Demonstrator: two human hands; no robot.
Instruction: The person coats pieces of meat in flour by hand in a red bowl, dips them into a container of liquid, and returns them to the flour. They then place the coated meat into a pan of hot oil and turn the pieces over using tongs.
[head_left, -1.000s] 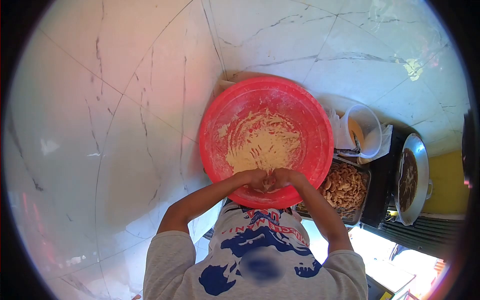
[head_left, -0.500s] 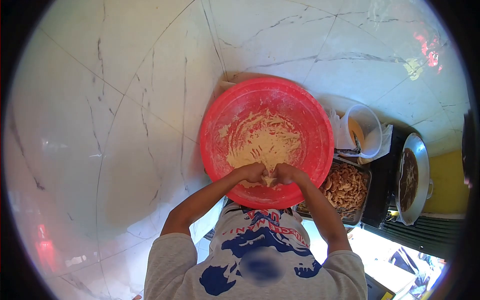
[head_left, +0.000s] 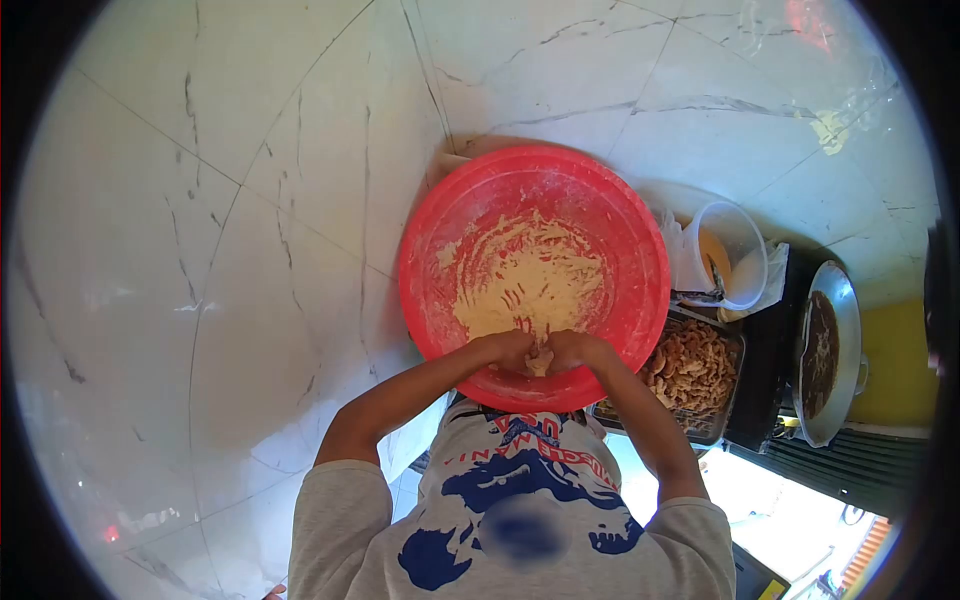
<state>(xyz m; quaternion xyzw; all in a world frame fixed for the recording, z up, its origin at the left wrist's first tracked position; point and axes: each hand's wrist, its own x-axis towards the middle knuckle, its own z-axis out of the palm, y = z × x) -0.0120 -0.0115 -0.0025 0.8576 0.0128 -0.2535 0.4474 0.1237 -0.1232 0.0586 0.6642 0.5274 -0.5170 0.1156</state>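
A large red plastic basin [head_left: 425, 240] holds pale yellowish flour [head_left: 545, 275], streaked with finger marks. Inside its near rim my left hand [head_left: 512, 350] and my right hand [head_left: 568, 350] meet, fingers curled in toward each other. Between them shows a small flour-coated piece [head_left: 539, 362], gripped from both sides; its exact kind is hidden by the coating. Most fingertips are out of sight beneath the hands.
Right of the basin, a tray of fried brown strips [head_left: 692, 370] stands below a clear plastic tub [head_left: 745, 265] with orange-brown batter. Farther right is a wide metal pan [head_left: 845, 345] of dark oil. Marbled tile walls [head_left: 300, 200] rise behind and left.
My hands stay together over the near side of the basin, fingers shifting slightly around the coated piece. The view has moved a little.
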